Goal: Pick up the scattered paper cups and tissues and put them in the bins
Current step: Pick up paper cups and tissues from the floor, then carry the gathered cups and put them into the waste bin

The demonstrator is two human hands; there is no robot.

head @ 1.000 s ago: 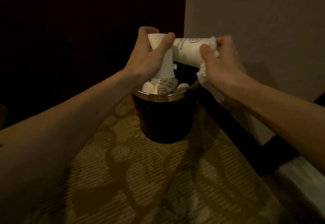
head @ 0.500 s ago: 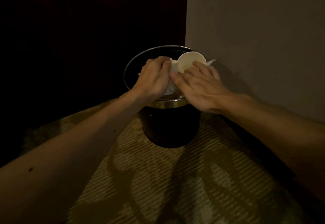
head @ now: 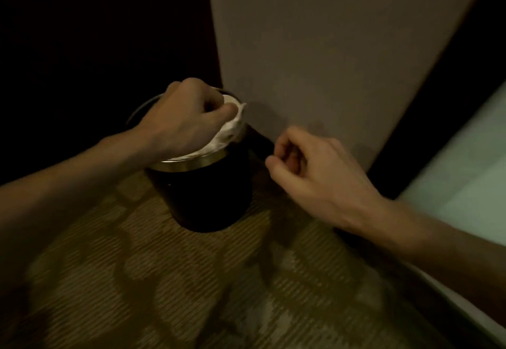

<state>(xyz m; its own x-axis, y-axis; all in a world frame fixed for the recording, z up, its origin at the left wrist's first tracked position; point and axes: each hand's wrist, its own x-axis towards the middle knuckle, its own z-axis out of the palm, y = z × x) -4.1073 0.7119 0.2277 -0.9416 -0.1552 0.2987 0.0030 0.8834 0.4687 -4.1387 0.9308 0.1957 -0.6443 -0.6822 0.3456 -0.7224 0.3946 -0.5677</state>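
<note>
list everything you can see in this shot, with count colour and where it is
bin: one, black with a shiny metal rim, on the carpet in the corner by the wall
paper waste: one heap of white tissue and cup, exact count unclear, piled at the bin's mouth and rising above the rim
carpet: one, brown and gold pattern, across the floor
wall: one, dull beige, behind and right of the bin
dark area: one, near black, left of the wall, no detail visible
pale surface: one, pale greenish white, right edge, blurred
left grip: one bare hand, fingers curled on the paper waste over the bin
right grip: one bare hand, fingers curled, holding nothing, right of the bin
</note>
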